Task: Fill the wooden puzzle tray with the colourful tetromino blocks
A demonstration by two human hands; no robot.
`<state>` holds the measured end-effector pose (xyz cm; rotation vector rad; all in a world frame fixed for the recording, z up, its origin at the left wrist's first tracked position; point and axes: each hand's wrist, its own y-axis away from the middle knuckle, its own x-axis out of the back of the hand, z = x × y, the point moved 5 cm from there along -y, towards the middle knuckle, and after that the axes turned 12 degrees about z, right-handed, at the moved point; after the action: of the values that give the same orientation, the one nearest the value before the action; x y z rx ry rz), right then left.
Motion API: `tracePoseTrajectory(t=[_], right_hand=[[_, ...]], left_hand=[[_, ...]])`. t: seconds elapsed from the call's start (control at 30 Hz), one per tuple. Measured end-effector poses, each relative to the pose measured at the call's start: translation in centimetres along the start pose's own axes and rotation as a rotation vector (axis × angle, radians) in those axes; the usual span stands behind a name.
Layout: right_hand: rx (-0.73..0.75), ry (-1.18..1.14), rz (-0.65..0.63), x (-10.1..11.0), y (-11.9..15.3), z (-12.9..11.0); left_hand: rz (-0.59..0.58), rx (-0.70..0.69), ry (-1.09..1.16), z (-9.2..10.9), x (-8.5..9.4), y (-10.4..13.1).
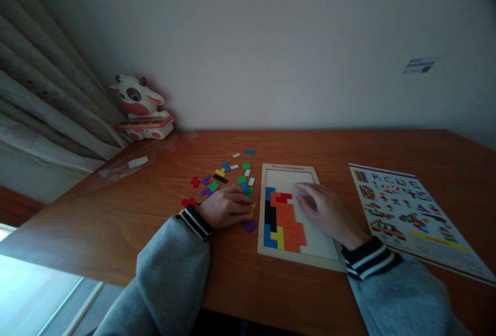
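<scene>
My left hand (227, 207) lies low over a loose pile of flat coloured puzzle pieces, thumb and fingertips a little apart. A yellow piece (252, 210) shows at its fingertips, and a purple piece (249, 226) lies just below. Above the fingers a blue piece (245, 188) rests against green ones. My right hand (323, 209) hovers over or rests on the puzzle board (289, 258), thumb and forefinger apart with nothing visible between them. Blue, black, yellow, orange and red pieces fit together along the board's left side. The right hand hides part of the board's right side.
More loose pieces, including red (195, 182) and green (246, 166) ones, are scattered left of the board. A printed pattern sheet (411, 212) lies to the right. A cow toy with a keyboard (145, 108) and clear plastic wrapping (120, 170) sit at the back left.
</scene>
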<state>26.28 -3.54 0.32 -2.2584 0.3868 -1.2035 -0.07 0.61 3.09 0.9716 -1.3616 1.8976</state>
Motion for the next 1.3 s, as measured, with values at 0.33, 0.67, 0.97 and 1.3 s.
tracePoseTrajectory(t=[0.33, 0.67, 0.97, 1.3], right_hand=[[0.001, 0.013, 0.009, 0.0, -0.1, -0.2], [-0.176, -0.423, -0.028, -0.2, -0.2, -4.1], [-0.437, -0.638, -0.017, -0.7, -0.3, -1.5], [-0.338, -0.137, -0.052, -0.6, 0.4, 0.5]], left_hand=[[0.064, 0.143, 0.102, -1.0, -0.6, 0.3], [0.4, 0.132, 0.083, 2.3, -1.2, -2.7], [0.368, 0.092, 0.015, 3.9, -2.3, -4.5], [0.105, 0.16, -0.029, 3.1, -3.9, -3.7]])
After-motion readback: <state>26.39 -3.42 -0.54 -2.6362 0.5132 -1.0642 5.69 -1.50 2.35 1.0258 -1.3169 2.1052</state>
